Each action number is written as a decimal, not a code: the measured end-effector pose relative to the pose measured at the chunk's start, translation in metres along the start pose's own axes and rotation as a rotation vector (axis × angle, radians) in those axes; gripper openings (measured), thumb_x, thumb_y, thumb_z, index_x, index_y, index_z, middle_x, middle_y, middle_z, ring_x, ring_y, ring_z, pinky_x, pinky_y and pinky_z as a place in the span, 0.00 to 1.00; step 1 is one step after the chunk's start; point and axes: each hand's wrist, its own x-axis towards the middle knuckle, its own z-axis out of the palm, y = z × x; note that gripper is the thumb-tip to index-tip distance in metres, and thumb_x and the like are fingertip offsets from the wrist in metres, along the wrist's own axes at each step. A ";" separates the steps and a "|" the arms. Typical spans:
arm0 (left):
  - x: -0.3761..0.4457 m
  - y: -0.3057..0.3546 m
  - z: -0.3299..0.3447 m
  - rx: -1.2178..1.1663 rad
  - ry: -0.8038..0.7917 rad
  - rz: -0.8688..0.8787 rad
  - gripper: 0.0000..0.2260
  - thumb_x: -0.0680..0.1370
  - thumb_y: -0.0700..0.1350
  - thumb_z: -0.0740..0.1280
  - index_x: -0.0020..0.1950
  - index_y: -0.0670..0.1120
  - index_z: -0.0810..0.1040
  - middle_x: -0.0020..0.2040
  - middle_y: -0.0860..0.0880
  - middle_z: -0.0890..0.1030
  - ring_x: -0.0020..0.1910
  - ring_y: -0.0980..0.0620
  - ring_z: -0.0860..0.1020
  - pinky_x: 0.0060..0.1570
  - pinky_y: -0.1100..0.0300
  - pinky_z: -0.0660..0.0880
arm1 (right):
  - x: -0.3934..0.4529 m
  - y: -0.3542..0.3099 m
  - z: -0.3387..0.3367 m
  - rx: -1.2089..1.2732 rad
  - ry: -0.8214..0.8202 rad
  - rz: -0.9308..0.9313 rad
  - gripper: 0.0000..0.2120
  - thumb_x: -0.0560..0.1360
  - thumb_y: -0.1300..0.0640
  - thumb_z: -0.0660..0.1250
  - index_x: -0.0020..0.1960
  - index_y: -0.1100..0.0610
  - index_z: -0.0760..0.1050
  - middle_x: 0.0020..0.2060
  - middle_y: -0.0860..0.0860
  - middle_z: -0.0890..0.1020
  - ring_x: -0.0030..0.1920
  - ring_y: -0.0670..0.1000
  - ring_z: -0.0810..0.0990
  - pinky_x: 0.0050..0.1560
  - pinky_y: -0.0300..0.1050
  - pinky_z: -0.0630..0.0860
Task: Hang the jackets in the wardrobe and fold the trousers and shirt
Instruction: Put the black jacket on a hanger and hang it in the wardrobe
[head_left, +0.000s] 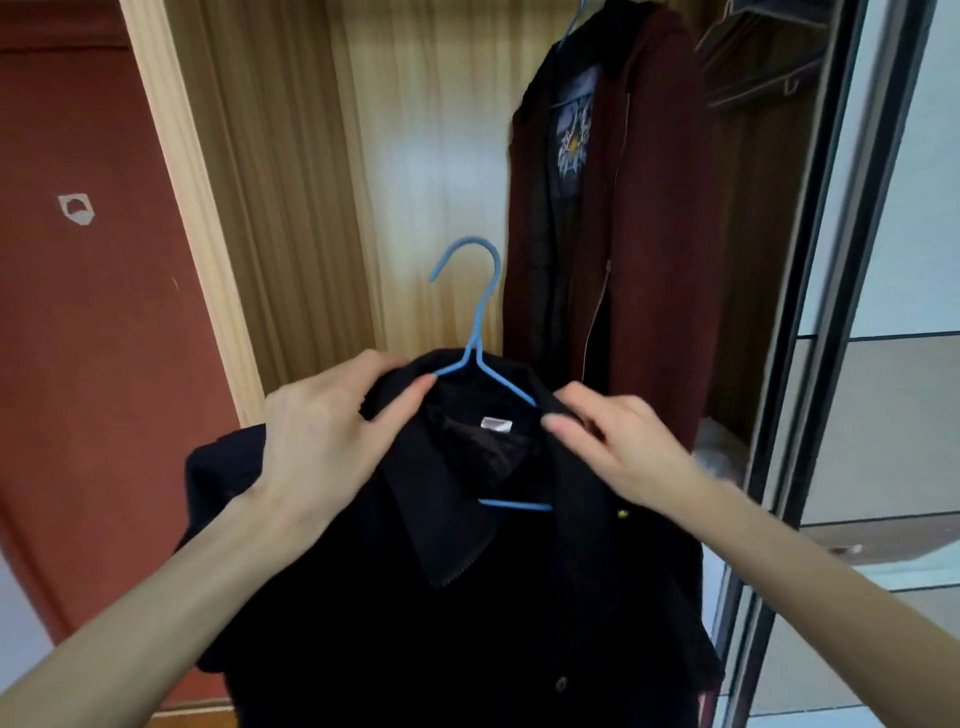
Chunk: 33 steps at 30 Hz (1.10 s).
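Wooden wardrobe (426, 156) interior, maroon jacket (654, 234) hanging, red wall (78, 338) left.

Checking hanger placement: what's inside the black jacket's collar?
A blue hanger sits inside the black jacket: hook, neck and part of the bottom bar show. A white label is visible; the hanger's shoulder ends are covered.
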 end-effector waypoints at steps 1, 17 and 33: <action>-0.003 0.000 0.002 -0.006 -0.020 -0.002 0.12 0.79 0.56 0.72 0.50 0.47 0.85 0.36 0.52 0.85 0.33 0.54 0.82 0.34 0.52 0.79 | -0.005 -0.001 0.006 0.007 0.008 0.013 0.20 0.83 0.35 0.56 0.54 0.50 0.74 0.32 0.47 0.74 0.32 0.48 0.75 0.36 0.54 0.74; 0.006 -0.014 -0.019 0.013 -1.038 -0.039 0.13 0.78 0.43 0.68 0.46 0.58 0.66 0.39 0.55 0.76 0.38 0.55 0.75 0.38 0.65 0.67 | -0.008 0.008 -0.038 -0.017 -0.011 -0.027 0.16 0.82 0.39 0.63 0.50 0.50 0.78 0.28 0.48 0.72 0.26 0.51 0.73 0.30 0.46 0.71; -0.045 -0.041 0.026 -0.165 -0.520 -0.156 0.23 0.86 0.63 0.45 0.35 0.56 0.62 0.29 0.54 0.71 0.30 0.55 0.72 0.35 0.51 0.67 | -0.031 0.004 -0.094 0.060 0.056 0.191 0.10 0.79 0.49 0.69 0.41 0.53 0.78 0.28 0.54 0.72 0.29 0.44 0.68 0.32 0.36 0.65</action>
